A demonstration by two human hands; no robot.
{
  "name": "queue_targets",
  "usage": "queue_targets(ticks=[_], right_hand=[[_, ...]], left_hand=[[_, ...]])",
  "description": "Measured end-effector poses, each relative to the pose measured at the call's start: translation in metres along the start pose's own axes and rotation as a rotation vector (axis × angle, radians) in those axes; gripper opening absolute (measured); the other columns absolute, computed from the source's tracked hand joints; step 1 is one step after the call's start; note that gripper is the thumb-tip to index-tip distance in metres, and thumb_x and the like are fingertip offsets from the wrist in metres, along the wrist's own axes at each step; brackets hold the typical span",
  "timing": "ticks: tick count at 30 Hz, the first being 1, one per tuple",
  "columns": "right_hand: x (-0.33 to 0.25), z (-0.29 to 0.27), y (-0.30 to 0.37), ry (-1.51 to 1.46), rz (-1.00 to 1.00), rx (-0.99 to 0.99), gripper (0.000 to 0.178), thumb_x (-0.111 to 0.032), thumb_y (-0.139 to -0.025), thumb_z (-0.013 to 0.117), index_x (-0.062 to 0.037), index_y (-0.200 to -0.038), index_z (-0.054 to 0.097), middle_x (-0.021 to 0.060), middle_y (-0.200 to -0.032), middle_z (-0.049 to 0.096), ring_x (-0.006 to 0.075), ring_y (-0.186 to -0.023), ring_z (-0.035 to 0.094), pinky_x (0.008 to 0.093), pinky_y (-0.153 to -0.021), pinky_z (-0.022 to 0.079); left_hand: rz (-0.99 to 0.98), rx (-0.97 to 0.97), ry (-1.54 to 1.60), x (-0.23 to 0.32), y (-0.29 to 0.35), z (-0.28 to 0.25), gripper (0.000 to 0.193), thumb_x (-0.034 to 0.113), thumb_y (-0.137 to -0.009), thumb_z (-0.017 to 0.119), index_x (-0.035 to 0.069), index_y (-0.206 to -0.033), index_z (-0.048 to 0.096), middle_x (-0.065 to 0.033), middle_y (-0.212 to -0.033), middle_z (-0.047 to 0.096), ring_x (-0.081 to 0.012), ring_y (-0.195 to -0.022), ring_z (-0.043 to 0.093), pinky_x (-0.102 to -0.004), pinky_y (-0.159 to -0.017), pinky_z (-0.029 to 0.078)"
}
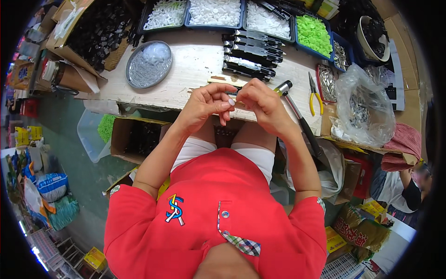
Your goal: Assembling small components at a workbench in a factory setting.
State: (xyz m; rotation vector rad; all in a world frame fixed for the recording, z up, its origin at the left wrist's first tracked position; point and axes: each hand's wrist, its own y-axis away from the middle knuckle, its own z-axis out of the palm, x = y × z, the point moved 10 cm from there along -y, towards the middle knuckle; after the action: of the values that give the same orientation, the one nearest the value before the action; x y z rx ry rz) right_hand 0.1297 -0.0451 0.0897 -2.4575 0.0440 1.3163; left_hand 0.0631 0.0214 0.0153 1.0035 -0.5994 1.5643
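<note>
Over the near edge of the bench, my left hand [209,104] is closed, thumb and fingers pinched together. A small white piece [231,102] shows at its fingertips; its exact kind is too small to tell. My right hand [264,103] is beside it with curled fingers, its fingertips close to the piece. Whatever those right fingers hold is hidden. Just beyond both hands, a stack of long black plastic parts [253,56] lies in a row. A hammer [302,118] rests to the right of my right hand, its handle over the bench edge.
Yellow-handled pliers [316,97] lie at the right, near a plastic bag of metal parts [362,109]. Trays at the back hold white pieces [216,13] and green pieces [313,35]. At left are a round dish of clear pieces [148,65] and a box of black parts [95,37].
</note>
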Motion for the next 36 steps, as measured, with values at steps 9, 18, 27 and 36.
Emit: queue_targets(ticks=[9,18,27,36], right_hand=[[-0.005,0.009,-0.006,0.157,-0.008,-0.153,0.021,0.013,-0.069,0.051,-0.0013,-0.085,0.052,0.0103,-0.081,0.048,0.027,-0.076,0.052,0.0318,-0.063,0.043],[-0.009,0.011,-0.017,0.202,0.013,-0.18,0.017,0.007,-0.071,0.056,-0.0031,-0.085,0.052,0.0103,-0.081,0.048,0.0293,-0.075,0.053,0.0353,-0.061,0.042],[-0.005,0.018,-0.017,0.239,-0.004,-0.218,0.014,0.003,-0.074,0.057,-0.0032,-0.085,0.051,0.0107,-0.082,0.049,0.0303,-0.076,0.053,0.0362,-0.061,0.042],[-0.01,0.011,-0.023,0.153,-0.081,0.101,0.014,0.004,-0.075,0.057,-0.0013,-0.087,0.054,0.0111,-0.082,0.054,0.026,-0.072,0.056,0.0312,-0.061,0.045]], left_hand=[[-0.005,-0.035,-0.071,0.0,-0.001,0.006,0.036,0.005,-0.083,0.059,-0.001,-0.116,0.049,-0.007,-0.078,0.059,-0.0107,-0.062,0.059,-0.0219,-0.053,0.05],[0.03,-0.003,-0.065,0.0,-0.001,0.0,0.036,0.005,-0.082,0.061,-0.001,-0.116,0.049,-0.0063,-0.078,0.059,-0.0106,-0.062,0.059,-0.0223,-0.053,0.05],[0.049,0.004,-0.022,-0.004,0.001,-0.005,0.037,0.005,-0.082,0.061,-0.001,-0.116,0.049,-0.0069,-0.078,0.06,-0.0109,-0.062,0.059,-0.0221,-0.054,0.05],[0.129,0.11,0.049,-0.003,0.005,-0.016,0.032,0.004,-0.083,0.059,-0.001,-0.114,0.052,-0.0076,-0.08,0.061,-0.0119,-0.063,0.06,-0.0231,-0.053,0.051]])
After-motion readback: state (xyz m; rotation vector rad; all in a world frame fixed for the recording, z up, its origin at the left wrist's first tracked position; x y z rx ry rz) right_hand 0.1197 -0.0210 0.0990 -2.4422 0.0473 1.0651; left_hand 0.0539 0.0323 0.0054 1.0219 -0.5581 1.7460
